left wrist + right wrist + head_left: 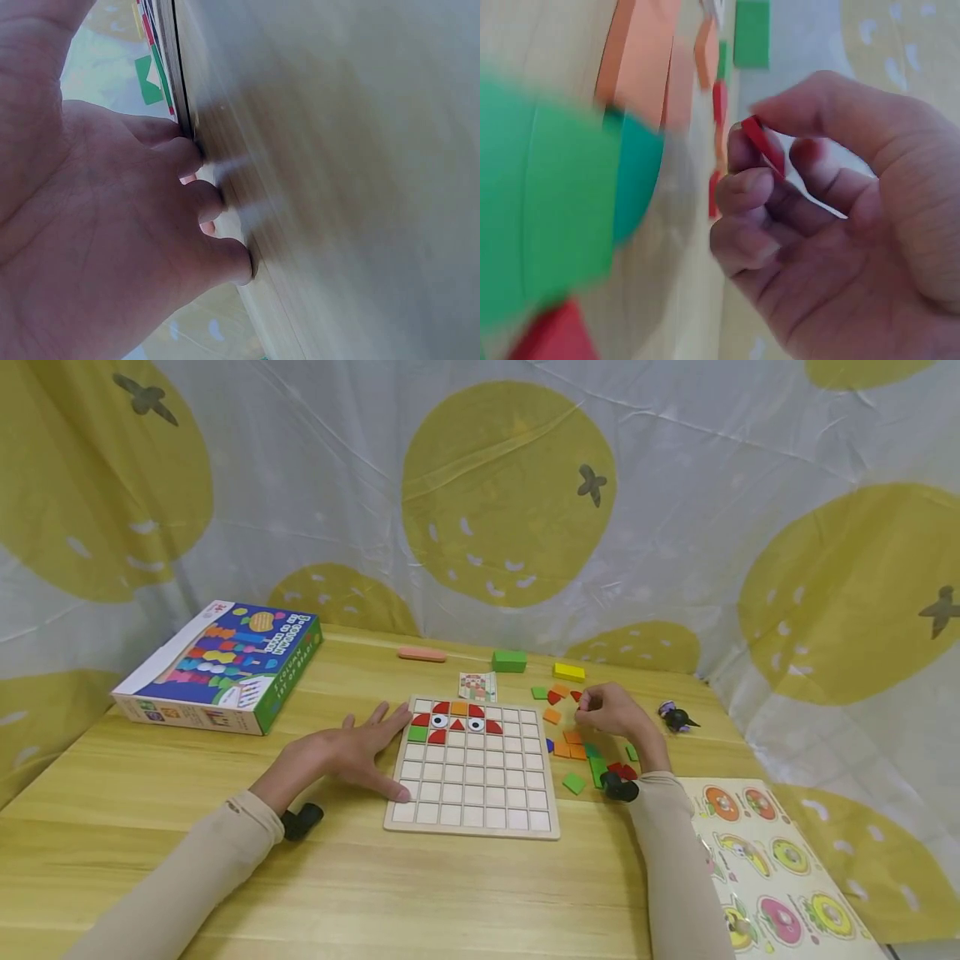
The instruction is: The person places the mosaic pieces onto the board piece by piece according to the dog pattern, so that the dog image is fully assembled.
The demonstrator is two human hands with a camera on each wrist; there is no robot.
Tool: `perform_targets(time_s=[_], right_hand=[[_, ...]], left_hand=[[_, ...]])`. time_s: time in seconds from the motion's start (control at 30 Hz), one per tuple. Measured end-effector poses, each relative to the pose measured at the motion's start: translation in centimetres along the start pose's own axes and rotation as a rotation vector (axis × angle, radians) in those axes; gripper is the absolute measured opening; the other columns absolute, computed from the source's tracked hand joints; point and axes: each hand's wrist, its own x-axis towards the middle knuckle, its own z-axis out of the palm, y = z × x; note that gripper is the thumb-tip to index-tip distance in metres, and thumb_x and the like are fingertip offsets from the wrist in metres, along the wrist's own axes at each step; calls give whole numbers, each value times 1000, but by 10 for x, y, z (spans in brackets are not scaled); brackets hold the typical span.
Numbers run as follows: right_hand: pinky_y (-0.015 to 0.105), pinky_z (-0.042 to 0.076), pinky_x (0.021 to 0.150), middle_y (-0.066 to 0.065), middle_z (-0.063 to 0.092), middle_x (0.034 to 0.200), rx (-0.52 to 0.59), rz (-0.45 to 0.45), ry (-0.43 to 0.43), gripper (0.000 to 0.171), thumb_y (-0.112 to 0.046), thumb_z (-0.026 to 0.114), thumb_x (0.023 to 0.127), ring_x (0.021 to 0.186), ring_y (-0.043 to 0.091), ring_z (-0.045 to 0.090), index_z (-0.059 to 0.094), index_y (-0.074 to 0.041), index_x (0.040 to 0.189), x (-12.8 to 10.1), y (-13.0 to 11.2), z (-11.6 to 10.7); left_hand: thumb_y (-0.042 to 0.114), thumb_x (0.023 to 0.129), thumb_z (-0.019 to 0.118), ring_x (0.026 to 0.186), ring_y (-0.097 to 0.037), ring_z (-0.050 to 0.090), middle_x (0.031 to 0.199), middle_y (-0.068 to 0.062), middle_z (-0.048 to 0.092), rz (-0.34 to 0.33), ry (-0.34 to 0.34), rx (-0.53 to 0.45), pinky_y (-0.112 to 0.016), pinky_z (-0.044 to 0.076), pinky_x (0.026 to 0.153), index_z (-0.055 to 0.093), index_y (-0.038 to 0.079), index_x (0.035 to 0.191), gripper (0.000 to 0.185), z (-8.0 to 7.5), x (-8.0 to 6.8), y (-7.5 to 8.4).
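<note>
A thin red wooden puzzle piece (763,144) is pinched between thumb and fingertips of the right hand (611,710), just above the loose coloured wooden pieces (573,747) scattered on the light wooden table (150,793). Beside them lies the square white grid board (474,772), with red, orange and green pieces in its top rows. The left hand (352,756) rests flat, fingers spread, against the board's left edge. A colourful cardboard box (221,667) lies well off to the left.
</note>
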Motion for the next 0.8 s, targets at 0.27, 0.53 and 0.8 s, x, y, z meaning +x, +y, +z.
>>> perform_targets(time_s=[0.27,0.53,0.8], right_hand=[[27,49,70,6,62,84,88,-129,-14,18,1,79,90,77,21,55,63,0,97,14,-34,25],[29,39,64,0,47,70,83,-192,-200,19,4,78,91,65,16,44,63,0,101,22,-75,57],[25,41,66,-1,53,70,10,-268,-278,17,1,83,90,66,12,48,68,-3,96,27,-95,79]], left_hand=[[64,85,85,165,-46,-8,180,-22,-1,-12,0,5,-74,-4,127,6,5,173,132,0,-1,1],[63,86,85,165,-46,-8,180,-22,-1,-11,-2,1,-75,-4,126,6,5,173,132,0,-2,2],[63,86,85,165,-45,-9,181,-20,-2,-1,-4,2,-75,-5,126,6,5,173,131,-1,-2,0]])
